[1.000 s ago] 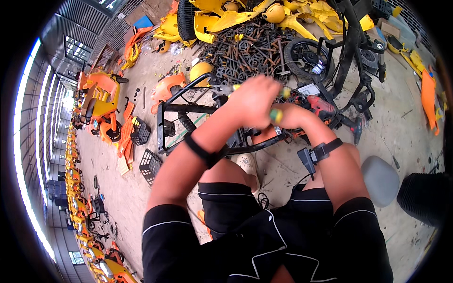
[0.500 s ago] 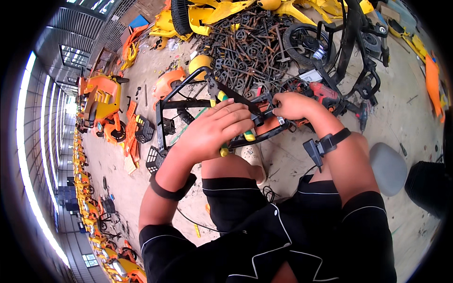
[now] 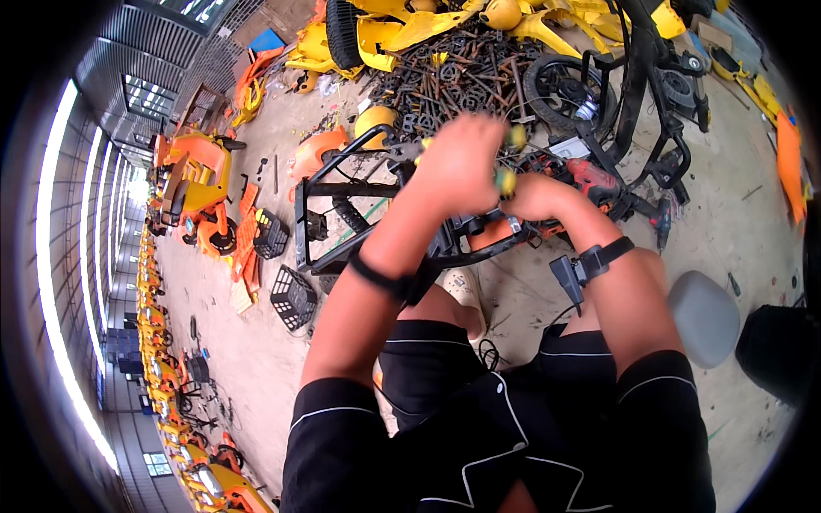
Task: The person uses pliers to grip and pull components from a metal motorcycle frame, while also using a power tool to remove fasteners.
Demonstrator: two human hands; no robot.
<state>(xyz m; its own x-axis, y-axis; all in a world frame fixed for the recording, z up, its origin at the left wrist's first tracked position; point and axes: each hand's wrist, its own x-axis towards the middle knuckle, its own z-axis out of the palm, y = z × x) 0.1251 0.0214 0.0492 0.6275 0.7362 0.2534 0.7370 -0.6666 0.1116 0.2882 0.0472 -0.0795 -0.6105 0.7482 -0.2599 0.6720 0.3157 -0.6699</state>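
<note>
My left hand (image 3: 462, 167), blurred by motion, is wrapped round pliers (image 3: 505, 182) with yellow-and-green grips. Its grip ends stick out on the right of the fist; the jaws are hard to make out. Close beside it, my right hand (image 3: 539, 198) is closed at the right part of a black tubular vehicle frame (image 3: 302, 227). Whatever its fingers hold is hidden. Below the hands, an orange panel (image 3: 494, 232) sits within the frame. A red cordless drill (image 3: 590, 176) lies just beyond my right hand.
Behind the frame lies a heap of rusty metal parts (image 3: 453, 77), with yellow body panels (image 3: 389, 38) past it. A wheel (image 3: 569, 90) and another black frame (image 3: 637, 77) stand at the far right. Black baskets (image 3: 292, 297) sit left, a grey seat (image 3: 703, 318) right.
My left hand has swung up and to the right with the pliers, which now point differently. My right hand stays at nearly the same place on the frame. The view has shifted slightly.
</note>
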